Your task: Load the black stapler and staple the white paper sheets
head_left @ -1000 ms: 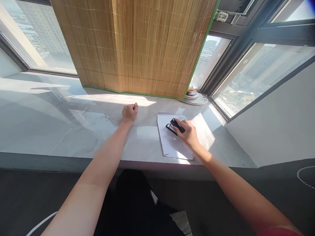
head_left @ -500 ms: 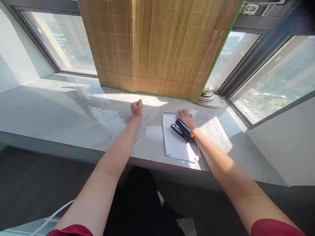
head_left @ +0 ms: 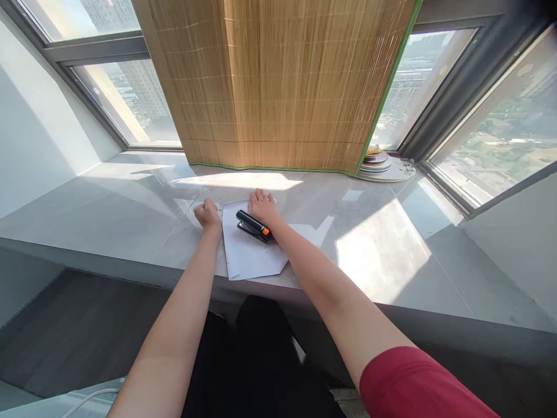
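A white sheet of paper (head_left: 248,261) lies on the sill, one lower corner folded or cut off. On it rests a black stapler (head_left: 253,226) with an orange part at its near end. My right hand (head_left: 262,206) is laid flat on the paper's far edge, fingers spread, with the stapler just beside the wrist. Off the paper's left edge, my left hand (head_left: 208,213) is closed in a fist on the sill; whatever it may hold is hidden. Small bits, perhaps staples, show around the right fingertips.
The tiled window sill (head_left: 130,215) ends in a front edge close to my legs. A bamboo blind (head_left: 278,87) hangs down over its back. Several stacked plates (head_left: 376,162) stand at the back right corner, partly behind the blind.
My right hand has moved left across the sill, and the paper and stapler have come along with it. The left fist has shifted left too, still closed. The camera view has turned slightly.
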Demonstrator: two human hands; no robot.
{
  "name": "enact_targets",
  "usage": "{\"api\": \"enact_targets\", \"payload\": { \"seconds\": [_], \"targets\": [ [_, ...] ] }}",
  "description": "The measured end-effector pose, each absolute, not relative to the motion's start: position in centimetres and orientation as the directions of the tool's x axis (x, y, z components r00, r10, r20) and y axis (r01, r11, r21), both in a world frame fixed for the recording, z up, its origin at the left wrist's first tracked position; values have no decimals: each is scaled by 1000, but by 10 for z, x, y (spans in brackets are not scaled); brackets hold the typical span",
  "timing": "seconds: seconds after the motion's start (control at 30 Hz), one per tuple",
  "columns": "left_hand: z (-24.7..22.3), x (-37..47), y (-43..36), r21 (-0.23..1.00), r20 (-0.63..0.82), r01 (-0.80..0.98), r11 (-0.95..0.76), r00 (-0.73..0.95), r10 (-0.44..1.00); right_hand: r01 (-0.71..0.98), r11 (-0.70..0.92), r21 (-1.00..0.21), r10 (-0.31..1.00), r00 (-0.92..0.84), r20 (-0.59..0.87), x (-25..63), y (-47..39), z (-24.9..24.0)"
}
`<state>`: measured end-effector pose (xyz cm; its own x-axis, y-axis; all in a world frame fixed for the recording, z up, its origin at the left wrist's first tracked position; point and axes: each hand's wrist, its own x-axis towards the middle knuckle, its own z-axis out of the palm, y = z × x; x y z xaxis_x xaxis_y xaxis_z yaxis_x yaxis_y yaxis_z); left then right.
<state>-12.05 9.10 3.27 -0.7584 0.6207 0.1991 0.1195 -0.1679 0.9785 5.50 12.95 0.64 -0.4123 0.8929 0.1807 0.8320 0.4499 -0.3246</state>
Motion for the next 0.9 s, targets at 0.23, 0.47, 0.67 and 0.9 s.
{"api": "enact_targets", "payload": {
  "seconds": [0.23, 0.47, 0.67, 0.9],
  "targets": [
    [32, -122, 78, 910, 365, 404, -96, -667, 650, 860, 400, -316, 916, -365, 165, 85, 116, 8],
    [36, -111, 71, 759, 449, 650, -25, -495, 744, 947, 250, -201, 964, -223, 145, 183, 100, 1],
    [45, -39, 77, 539, 277, 834, -116, -46, 960, 959, 214, -187, 967, -181, 179, 214, 102, -2],
    [34, 21, 112, 380, 241, 907, -183, 94, 966, 929, 226, -293, 966, -176, 189, 210, 113, 10]
  ]
}}
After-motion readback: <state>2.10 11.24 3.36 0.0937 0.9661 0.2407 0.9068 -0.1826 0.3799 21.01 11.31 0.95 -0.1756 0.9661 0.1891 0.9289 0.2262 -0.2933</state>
